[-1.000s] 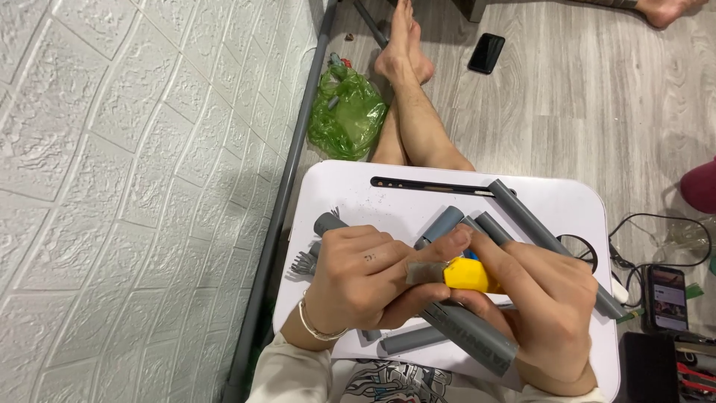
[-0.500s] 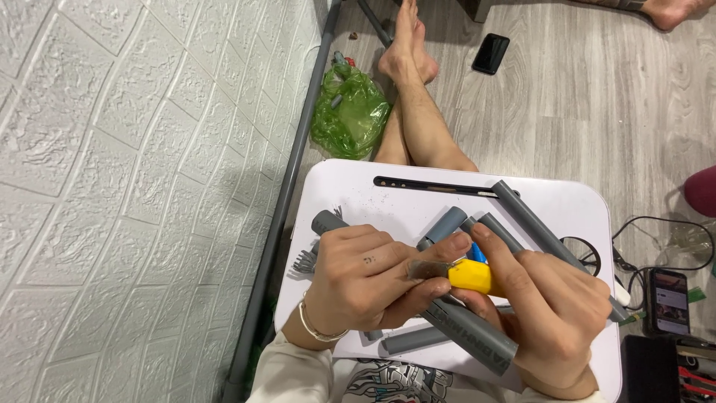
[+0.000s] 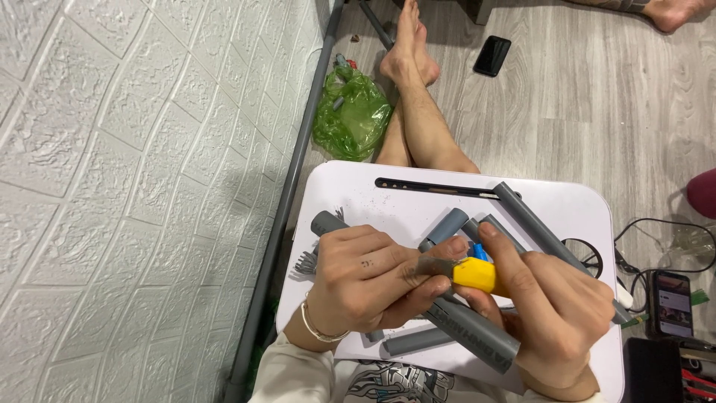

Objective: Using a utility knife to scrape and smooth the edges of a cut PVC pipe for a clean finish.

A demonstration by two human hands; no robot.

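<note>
1. A small yellow block [image 3: 474,275] with a blue piece [image 3: 481,252] at its 12 o'clock sits over the white desk [image 3: 373,195], pinched between both hands.
2. The left hand [image 3: 365,280] curls closed on a grey pipe [image 3: 468,327]; the right hand [image 3: 556,313] grips the block.
3. Loose grey tubes [image 3: 533,224] lie at 1 o'clock, a green bag [image 3: 350,116] at 11 and a phone [image 3: 492,56] at 12 on the floor.

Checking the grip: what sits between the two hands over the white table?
In the head view, a yellow piece with a blue bit sits between the left hand and right hand.
</note>
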